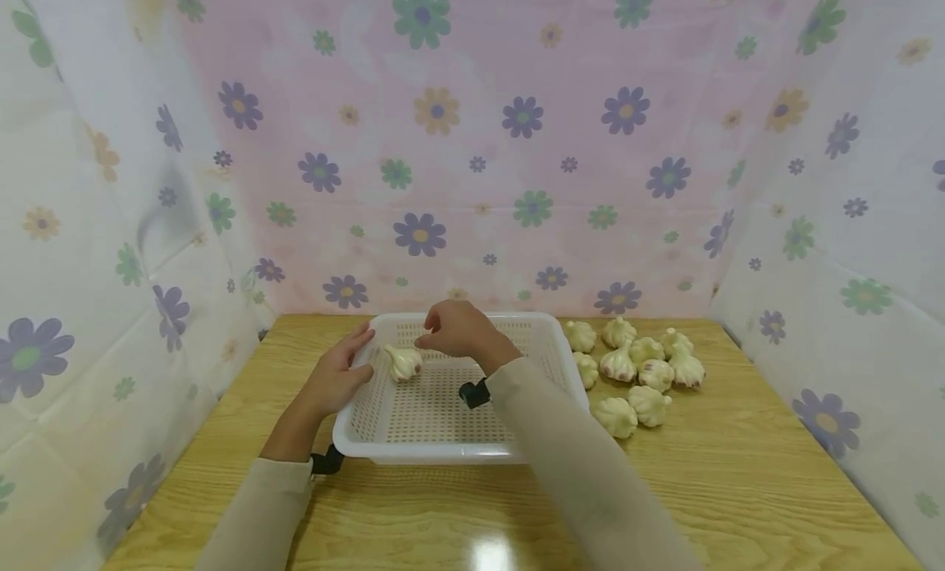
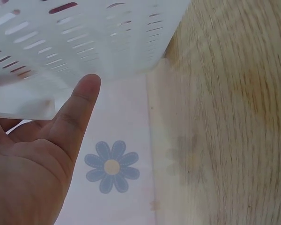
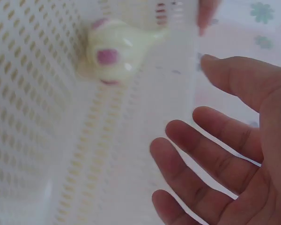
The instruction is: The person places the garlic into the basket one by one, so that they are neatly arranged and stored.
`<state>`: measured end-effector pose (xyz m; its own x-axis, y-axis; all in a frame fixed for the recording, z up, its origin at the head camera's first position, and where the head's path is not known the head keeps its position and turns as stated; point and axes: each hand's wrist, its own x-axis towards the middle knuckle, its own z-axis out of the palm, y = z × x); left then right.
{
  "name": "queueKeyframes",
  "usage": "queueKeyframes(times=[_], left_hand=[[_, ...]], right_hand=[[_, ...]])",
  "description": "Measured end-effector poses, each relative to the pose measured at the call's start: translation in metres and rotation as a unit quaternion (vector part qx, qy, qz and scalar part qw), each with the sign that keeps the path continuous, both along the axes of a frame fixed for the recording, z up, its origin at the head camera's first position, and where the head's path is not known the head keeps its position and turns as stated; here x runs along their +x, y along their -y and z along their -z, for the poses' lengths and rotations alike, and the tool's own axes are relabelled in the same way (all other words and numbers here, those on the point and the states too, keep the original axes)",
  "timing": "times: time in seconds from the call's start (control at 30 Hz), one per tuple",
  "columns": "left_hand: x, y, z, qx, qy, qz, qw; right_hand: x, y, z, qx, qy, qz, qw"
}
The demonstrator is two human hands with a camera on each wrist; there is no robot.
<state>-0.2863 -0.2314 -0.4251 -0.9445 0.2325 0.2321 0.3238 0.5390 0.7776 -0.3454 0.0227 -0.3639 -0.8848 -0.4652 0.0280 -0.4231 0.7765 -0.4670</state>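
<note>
A white plastic basket (image 1: 472,451) with slotted walls stands on the table. One garlic bulb (image 1: 404,363) lies inside it near the left wall; the right wrist view shows purple patches on this bulb (image 3: 117,54). My left hand (image 1: 335,378) holds the basket's left rim. In the left wrist view one finger (image 2: 79,108) stretches along the outside wall. Over the back part of the basket is my right hand (image 1: 461,333), holding nothing. Its fingers (image 3: 192,187) are spread and loosely bent, apart from the bulb.
Several more garlic bulbs (image 1: 618,363) sit in a group on the wooden table (image 1: 738,464), just right of the basket. Flowered cloth (image 1: 472,185) hangs behind the table and along both sides.
</note>
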Motion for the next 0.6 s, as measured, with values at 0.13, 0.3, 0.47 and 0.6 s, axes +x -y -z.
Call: queueKeyframes(times=[0.13,0.3,0.47,0.6], left_hand=[[0.0,-0.001,-0.002,-0.004,-0.003,0.001,1.0],[0.0,0.0,-0.003,-0.014,-0.006,-0.007,0.9999],[0.001,0.001,-0.001,-0.008,-0.003,-0.003,1.0],[0.001,-0.001,-0.001,-0.003,0.0,-0.003,1.0]], right_hand=[[0.008,-0.019,-0.014,-0.009,-0.016,0.0,0.9998],[0.024,-0.043,-0.026,-0.05,-0.014,-0.008,0.9986],[0.043,-0.069,-0.032,-0.092,-0.007,-0.018,0.9955],[0.055,-0.089,-0.032,-0.12,-0.018,-0.033,0.9921]])
